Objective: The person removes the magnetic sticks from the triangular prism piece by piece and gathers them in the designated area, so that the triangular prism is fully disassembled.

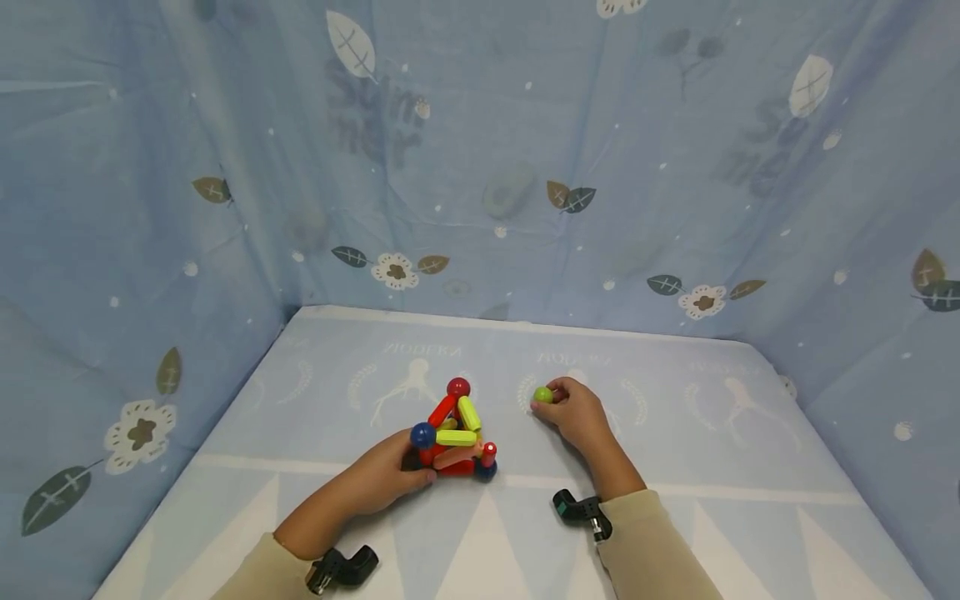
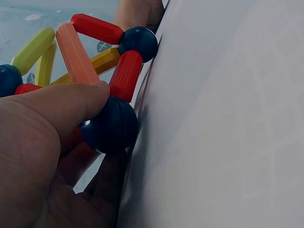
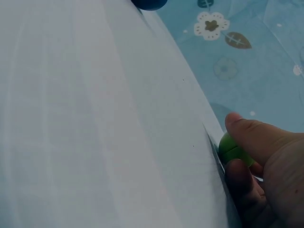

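Observation:
A frame of magnetic rods and balls (image 1: 456,437) stands on the table, with red, yellow, yellow-green and salmon rods joined by balls. My left hand (image 1: 378,475) grips its near left side; in the left wrist view the thumb lies against a dark blue ball (image 2: 114,126) and the end of the salmon rod (image 2: 76,52). A red ball (image 1: 458,387) tops the far corner. At the near right corner, a short red rod (image 1: 489,454) sticks up above another blue ball (image 1: 486,470). To the right of the frame, my right hand (image 1: 581,414) pinches a green ball (image 1: 543,395) between thumb and fingers, low over the table.
The table (image 1: 675,450) wears a pale patterned cloth. Blue curtains (image 1: 480,150) with leaf and flower prints hang behind it and along both sides. A black camera mount sits on each wrist, at the left cuff (image 1: 341,569) and right cuff (image 1: 581,510).

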Tool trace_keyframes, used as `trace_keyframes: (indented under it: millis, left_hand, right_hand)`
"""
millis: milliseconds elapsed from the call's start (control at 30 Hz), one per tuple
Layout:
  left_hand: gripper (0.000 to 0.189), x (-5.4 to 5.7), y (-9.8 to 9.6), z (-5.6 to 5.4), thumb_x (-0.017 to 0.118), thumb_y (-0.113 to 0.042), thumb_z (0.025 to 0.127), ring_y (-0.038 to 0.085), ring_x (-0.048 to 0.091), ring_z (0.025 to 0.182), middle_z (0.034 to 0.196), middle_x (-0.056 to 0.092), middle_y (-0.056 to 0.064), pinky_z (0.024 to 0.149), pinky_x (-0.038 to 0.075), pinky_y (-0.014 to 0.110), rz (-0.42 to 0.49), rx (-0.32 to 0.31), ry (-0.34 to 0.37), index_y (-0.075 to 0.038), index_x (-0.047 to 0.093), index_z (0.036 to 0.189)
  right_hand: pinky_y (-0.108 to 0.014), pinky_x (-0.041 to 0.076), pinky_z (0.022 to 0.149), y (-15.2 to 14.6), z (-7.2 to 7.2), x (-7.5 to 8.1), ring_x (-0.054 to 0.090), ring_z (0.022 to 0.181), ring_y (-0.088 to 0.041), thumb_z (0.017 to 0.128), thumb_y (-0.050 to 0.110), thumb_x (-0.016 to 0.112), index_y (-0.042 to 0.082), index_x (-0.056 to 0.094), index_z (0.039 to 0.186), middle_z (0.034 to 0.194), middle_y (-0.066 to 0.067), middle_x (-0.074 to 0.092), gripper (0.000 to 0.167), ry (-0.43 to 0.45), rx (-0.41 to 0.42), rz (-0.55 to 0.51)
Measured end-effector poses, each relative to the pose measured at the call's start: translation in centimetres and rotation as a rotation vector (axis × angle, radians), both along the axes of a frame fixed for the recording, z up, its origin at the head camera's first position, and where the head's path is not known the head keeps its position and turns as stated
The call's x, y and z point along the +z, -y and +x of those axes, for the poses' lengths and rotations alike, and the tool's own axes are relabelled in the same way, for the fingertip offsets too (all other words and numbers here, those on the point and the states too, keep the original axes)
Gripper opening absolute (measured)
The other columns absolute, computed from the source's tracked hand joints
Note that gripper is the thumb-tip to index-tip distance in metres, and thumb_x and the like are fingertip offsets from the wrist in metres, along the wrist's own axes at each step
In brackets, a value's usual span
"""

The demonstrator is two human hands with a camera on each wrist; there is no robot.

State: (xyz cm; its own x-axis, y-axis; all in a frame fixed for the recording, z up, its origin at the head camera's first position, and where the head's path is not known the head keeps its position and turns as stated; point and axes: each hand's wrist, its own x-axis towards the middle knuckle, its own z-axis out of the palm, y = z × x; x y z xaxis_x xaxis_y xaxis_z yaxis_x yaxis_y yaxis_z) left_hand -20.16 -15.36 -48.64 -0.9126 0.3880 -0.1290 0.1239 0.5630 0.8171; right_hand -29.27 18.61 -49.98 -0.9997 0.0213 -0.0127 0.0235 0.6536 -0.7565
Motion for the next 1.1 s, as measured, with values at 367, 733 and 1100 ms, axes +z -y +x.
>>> trace_keyframes:
  millis: [367,733,1100]
  left_hand:
    - [0.060,0.0,0.1,0.1,0.082,-0.024,0.092,0.033,0.054,0.140,0.144,0.062,0.006,0.117,0.039,0.063,0.010,0.003,-0.003,-0.015,0.056,0.146]
    - [0.058,-0.4,-0.1,-0.1,0.082,-0.026,0.093,0.030,0.055,0.138,0.143,0.062,0.004,0.117,0.039,0.063,0.039,-0.031,0.007,-0.017,0.056,0.144]
    - [0.059,-0.2,0.1,-0.1,0.083,-0.026,0.091,0.030,0.055,0.138,0.142,0.062,0.005,0.116,0.040,0.062,0.011,-0.004,-0.004,-0.017,0.056,0.143]
  right_hand:
    - [-0.048,0.053,0.090,0.5,0.3,0.2,0.063,0.111,-0.031,0.089,0.041,0.084,0.011,0.060,0.141,0.124,-0.011,0.066,0.064,-0.057,-0.034,0.020]
    - [-0.029,0.049,0.065,2.8,4.7,2.4,0.058,0.079,-0.016,0.098,0.031,0.074,0.010,0.068,0.129,0.103,-0.001,0.066,0.038,-0.181,0.031,-0.060]
    - [-0.028,0.053,0.077,4.9,7.8,2.2,0.061,0.095,-0.018,0.090,-0.001,0.057,0.013,0.062,0.123,0.115,-0.003,0.064,0.036,0.033,0.417,-0.168]
